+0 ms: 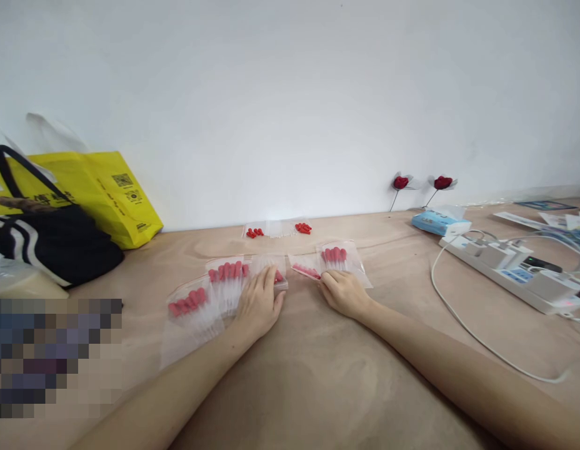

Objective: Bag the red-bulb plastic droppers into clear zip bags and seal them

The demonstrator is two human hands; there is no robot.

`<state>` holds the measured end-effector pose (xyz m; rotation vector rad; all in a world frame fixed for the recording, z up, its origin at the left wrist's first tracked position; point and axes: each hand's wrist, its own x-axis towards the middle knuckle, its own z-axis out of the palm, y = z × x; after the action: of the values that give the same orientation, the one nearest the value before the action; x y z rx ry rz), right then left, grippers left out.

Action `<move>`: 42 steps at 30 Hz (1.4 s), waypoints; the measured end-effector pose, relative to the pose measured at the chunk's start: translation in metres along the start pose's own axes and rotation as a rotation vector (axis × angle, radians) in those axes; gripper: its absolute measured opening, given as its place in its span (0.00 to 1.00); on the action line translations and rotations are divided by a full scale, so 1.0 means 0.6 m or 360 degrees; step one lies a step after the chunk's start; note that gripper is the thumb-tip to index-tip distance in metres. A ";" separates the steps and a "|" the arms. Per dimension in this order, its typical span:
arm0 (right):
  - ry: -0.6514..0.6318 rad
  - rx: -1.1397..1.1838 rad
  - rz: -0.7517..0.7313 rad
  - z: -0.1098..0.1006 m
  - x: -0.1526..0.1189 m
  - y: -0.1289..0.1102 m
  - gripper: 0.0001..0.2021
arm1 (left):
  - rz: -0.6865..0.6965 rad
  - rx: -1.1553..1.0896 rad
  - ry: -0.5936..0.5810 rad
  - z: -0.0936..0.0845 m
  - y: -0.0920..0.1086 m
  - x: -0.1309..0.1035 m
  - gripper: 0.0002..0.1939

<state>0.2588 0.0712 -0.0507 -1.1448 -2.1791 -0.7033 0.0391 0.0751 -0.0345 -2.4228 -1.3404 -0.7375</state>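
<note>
Bare forearms [215, 375] reach in from both lower corners, nearest of all, over the wood-toned tabletop [290, 387], and lead straight to the action in the middle. Left hand [259, 303]: palm down, fingers stretched out, thumb standing apart, gripping nothing that shows; it lies over a clear bag [280, 285], probably to keep the plastic flat and steady. Over to the right hand [344, 294], fingers curled in, tips apparently pinching the near end of a small red-striped packet [305, 270] (the exact contact is hidden by the knuckles), a piece slim enough, it seems, to suit a fingertip hold. Just beyond that hand, another bag [358, 265] shows red, bulb-like heads. On the left, two overlapping bags [229, 294] fan out, red heads at the far end, likely laid so their contents show at a glance. Against the wall [290, 112], small red pieces [303, 229] sit well apart from both hands, presumably to free the middle.
</note>
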 end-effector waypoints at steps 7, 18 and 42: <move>-0.0197 -0.0014 0.0063 0.029 0.054 -0.024 0.06 | -0.0142 -0.0259 -0.0228 0.022 -0.015 0.009 0.36; 0.0132 0.0809 0.1866 0.028 0.031 0.146 0.18 | 0.0085 -0.0209 -0.0257 0.019 -0.015 0.009 0.24; 0.0431 0.2843 0.1643 -0.024 0.075 0.029 0.19 | -0.0381 -0.1773 -0.0229 0.010 0.072 0.033 0.21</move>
<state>0.2558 0.0948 -0.0062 -0.7312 -0.8845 1.2308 0.0860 0.0688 -0.0284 -3.1587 -1.5304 -1.7777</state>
